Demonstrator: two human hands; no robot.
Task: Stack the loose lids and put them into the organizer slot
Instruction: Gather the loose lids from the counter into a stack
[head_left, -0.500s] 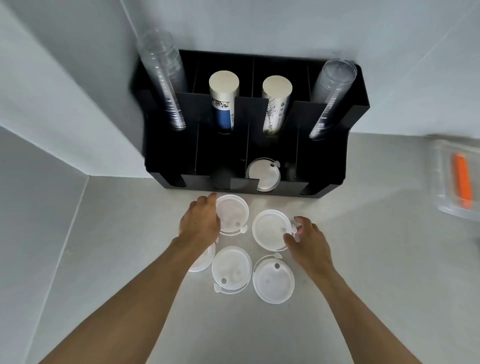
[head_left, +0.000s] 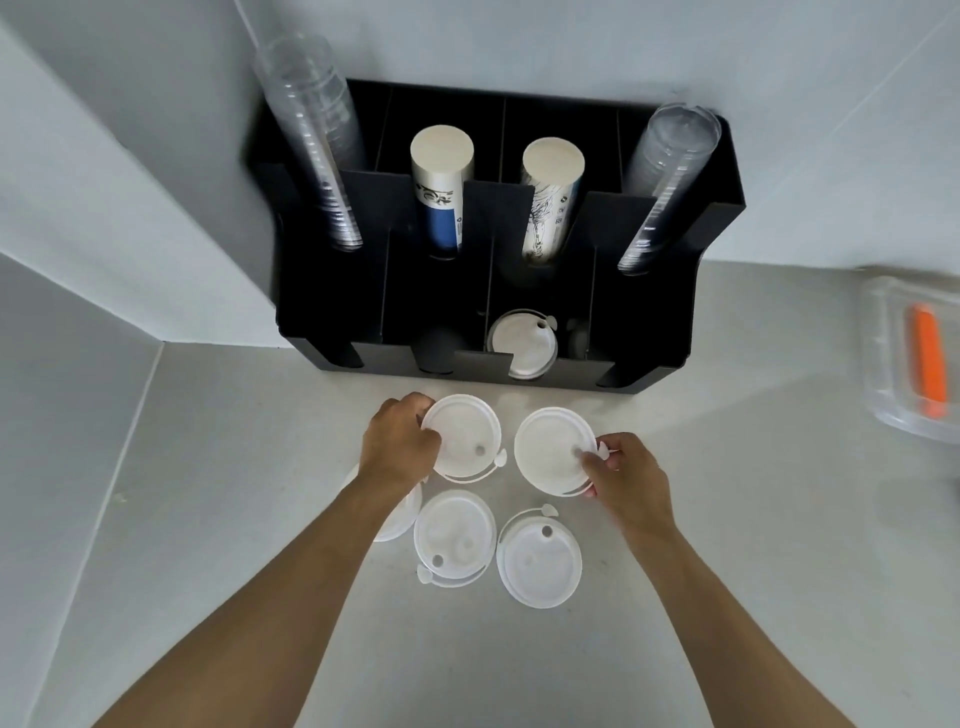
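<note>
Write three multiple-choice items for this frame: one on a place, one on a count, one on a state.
1. Where do lids already sit in the organizer?
A. Far-left front slot
B. Front slot right of centre
C. Back row

2. How many tall cup stacks stand in the organizer?
A. Two
B. Four
C. Six

3. What is the left hand doing?
A. Gripping the rim of a lid
B. Resting flat on the counter
C. Reaching into the organizer

Answers: 1 B, the stored lids lie there. 2 B, two clear, two paper. 3 A, its fingers wrap the upper-left lid.
</note>
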